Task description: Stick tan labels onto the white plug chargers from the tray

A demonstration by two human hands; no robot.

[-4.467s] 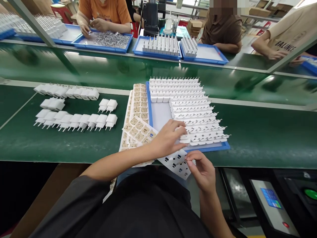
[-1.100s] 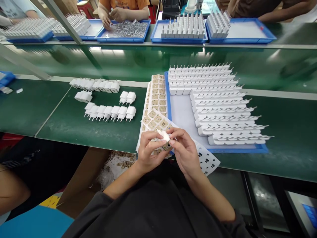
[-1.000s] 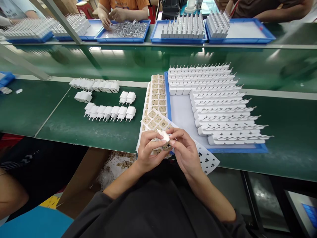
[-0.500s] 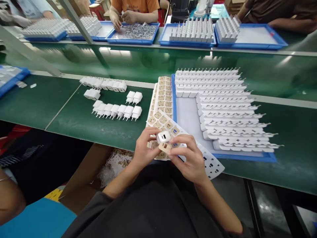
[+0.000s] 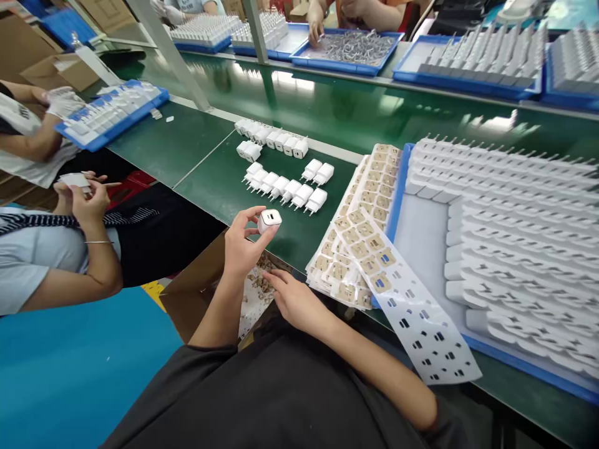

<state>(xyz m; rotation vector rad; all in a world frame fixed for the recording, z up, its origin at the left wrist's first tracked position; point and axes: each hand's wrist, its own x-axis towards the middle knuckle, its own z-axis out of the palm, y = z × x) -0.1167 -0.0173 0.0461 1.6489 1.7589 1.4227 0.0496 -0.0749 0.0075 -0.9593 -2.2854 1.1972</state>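
My left hand (image 5: 246, 243) holds up a white plug charger (image 5: 270, 219) between thumb and fingers, its face with dark port slots turned upward. Lower and to the right, my right hand (image 5: 297, 302) is over a cardboard box (image 5: 191, 287) with its fingers stretched out to the left; I see nothing in them. Tan scraps (image 5: 264, 284) lie inside the box. On the bench, white plug chargers (image 5: 281, 187) lie in short rows beyond my left hand. A partly peeled sheet of tan pieces (image 5: 374, 249) rests on a stack of similar sheets (image 5: 344, 265).
At right, a blue tray (image 5: 401, 187) holds many white chargers with pins up. Co-workers sit at left, one holding a white piece (image 5: 75, 181), near another blue tray (image 5: 156, 100). More trays line the far side behind a metal post (image 5: 255, 31).
The view has swung left. My hands have parted: the left keeps the charger, while the right has left it and moved down over the box. The tan piece no longer shows in my right fingers.
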